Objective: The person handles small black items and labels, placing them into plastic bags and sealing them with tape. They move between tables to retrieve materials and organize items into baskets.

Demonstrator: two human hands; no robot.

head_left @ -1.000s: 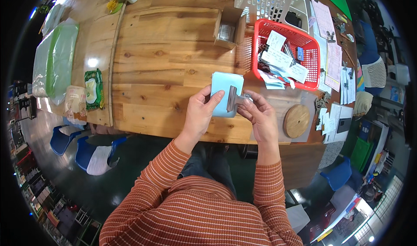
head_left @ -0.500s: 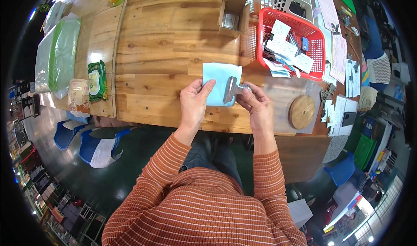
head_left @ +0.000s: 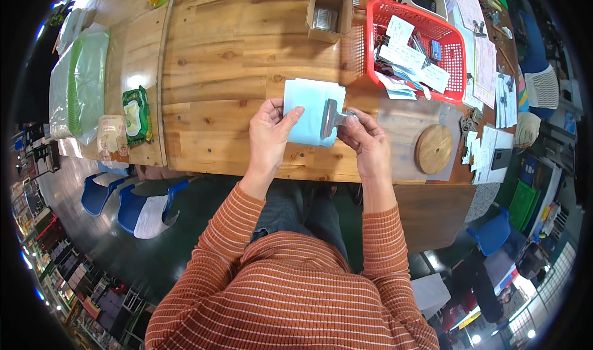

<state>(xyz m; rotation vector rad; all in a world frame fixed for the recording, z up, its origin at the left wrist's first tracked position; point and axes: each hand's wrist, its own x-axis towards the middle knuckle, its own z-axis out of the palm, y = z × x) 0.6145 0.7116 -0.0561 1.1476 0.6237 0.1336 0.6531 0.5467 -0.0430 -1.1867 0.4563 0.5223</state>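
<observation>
While a broad wooden desk (head_left: 228, 72) stretches across the upper part of the view, two blue chairs (head_left: 128, 208) stand beyond its near edge on the left. On the desk, toward the right, sits a red perforated basket (head_left: 454, 56), loaded with white paper slips and other small items that overlap too much to tell apart. At the far left lies clear plastic packaging (head_left: 92, 90) with a green band along it. Just left of the basket, an open cardboard box (head_left: 322, 35) contains something pale, too small to make out. A green soft packet (head_left: 139, 118) lies on the left beside a beige packet (head_left: 111, 134), and a round wooden disc (head_left: 434, 149) lies flat near the right end, closer to the person than the basket. Over the near part of the desk, between packets and disc, are the person's two hands: the left hand (head_left: 270, 130) pinches a sheaf of light blue paper (head_left: 302, 121) by its left side, thumb on top and fingertips hidden underneath, while the right hand (head_left: 369, 141) pinches the handle end of a metal bulldog clip (head_left: 330, 118). Set over the sheaf's right side, the clip has its long edge running nearly upright in the view; how firmly it grips cannot be told.
</observation>
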